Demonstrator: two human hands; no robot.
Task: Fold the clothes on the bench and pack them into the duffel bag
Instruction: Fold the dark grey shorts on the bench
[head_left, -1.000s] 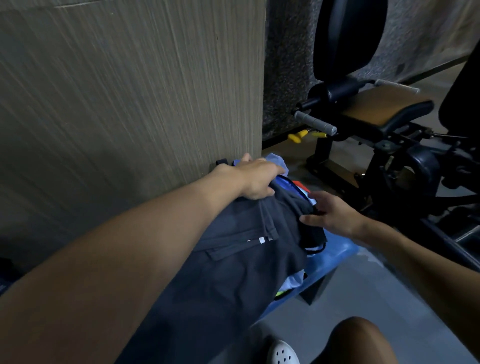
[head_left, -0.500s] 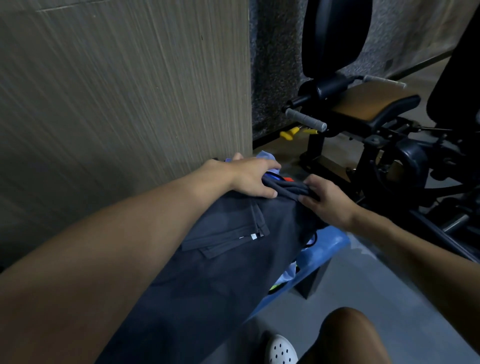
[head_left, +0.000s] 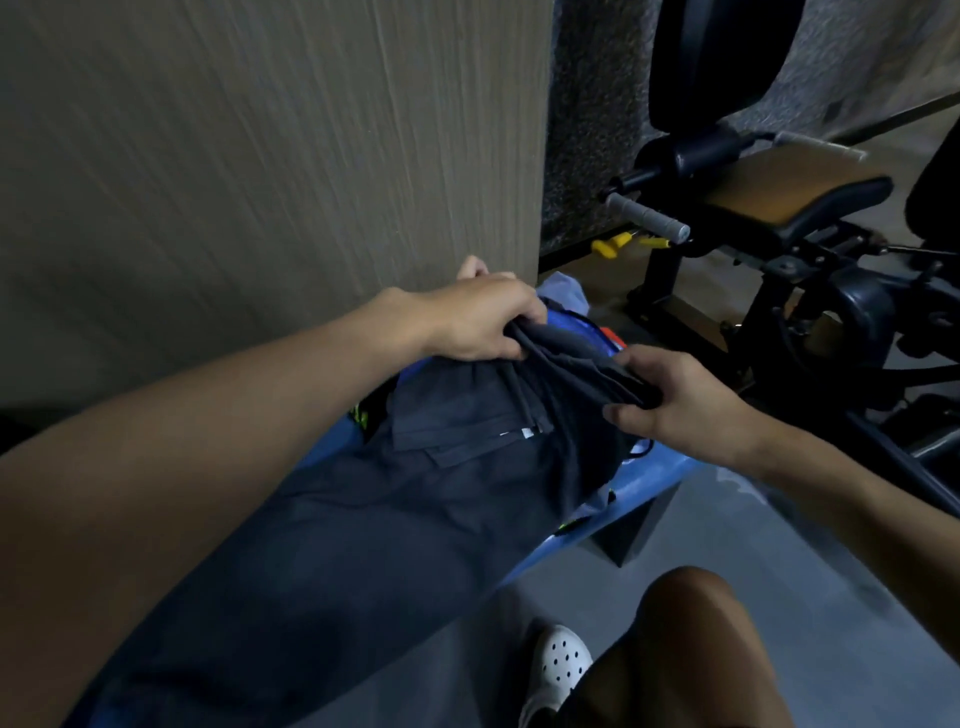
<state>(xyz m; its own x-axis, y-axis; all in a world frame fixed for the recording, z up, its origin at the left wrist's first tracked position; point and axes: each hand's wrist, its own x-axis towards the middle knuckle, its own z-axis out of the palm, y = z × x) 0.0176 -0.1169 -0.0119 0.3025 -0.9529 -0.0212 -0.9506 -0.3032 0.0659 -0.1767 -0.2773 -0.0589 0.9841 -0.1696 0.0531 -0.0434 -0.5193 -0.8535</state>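
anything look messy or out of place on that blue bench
Nothing damaged or spilled. The dark garment is bunched, unfolded, between the left hand and right hand, trailing along the blue bench. A crumpled light blue cloth pokes out beyond it at the far end. No duffel bag shows.

On bench (head_left: 649, 483), trousers (head_left: 415, 519) lengthwise, over other clothes (head_left: 563, 291); at their far end, left hand (head_left: 478, 325) toward the wall (head_left: 260, 156), right hand (head_left: 680, 400) toward the machine (head_left: 779, 208), both gripping the bunched edge; wall left of bench; machine right and behind; nearest, right of bench, knee (head_left: 691, 623) and shoe (head_left: 561, 662) on floor (head_left: 727, 545).
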